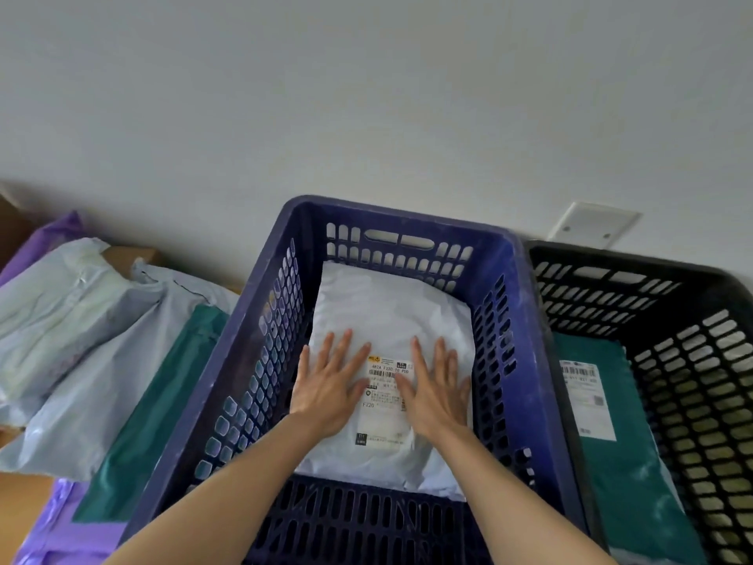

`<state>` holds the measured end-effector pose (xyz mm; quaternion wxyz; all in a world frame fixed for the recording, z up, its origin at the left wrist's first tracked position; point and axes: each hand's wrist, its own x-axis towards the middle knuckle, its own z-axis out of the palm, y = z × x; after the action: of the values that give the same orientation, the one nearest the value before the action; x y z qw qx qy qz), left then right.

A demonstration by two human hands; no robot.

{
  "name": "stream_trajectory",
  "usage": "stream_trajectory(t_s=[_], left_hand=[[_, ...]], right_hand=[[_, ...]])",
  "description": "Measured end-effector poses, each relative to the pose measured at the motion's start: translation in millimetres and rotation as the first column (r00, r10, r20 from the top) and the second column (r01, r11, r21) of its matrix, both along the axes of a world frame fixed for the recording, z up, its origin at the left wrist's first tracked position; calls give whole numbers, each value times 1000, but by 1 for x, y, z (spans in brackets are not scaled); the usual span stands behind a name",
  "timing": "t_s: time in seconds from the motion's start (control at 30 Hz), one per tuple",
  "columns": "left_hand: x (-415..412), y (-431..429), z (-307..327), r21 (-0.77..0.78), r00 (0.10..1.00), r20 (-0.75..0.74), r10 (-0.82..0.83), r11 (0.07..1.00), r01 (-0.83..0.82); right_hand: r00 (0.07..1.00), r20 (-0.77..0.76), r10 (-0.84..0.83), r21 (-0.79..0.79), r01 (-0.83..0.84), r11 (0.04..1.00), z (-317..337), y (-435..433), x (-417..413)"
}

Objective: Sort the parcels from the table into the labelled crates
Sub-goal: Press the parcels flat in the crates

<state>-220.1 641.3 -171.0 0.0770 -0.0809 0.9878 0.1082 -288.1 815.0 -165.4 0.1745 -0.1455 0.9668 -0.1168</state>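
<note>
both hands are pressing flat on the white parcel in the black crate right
No. The head view shows the left hand and right hand flat on the white parcel, but it lies in the blue crate; the black crate holds a green parcel.

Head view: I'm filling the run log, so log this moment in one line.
left hand: flat on white parcel | right hand: flat on white parcel | white parcel: inside blue crate
</note>
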Motion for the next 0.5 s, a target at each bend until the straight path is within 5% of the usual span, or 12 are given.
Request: stream_trajectory(t_s=[0.5], left_hand=[[-24,-10,-4,35,965,264,-12,999,2]], right_hand=[[986,162,-46,14,44,999,-19,-18,-15]])
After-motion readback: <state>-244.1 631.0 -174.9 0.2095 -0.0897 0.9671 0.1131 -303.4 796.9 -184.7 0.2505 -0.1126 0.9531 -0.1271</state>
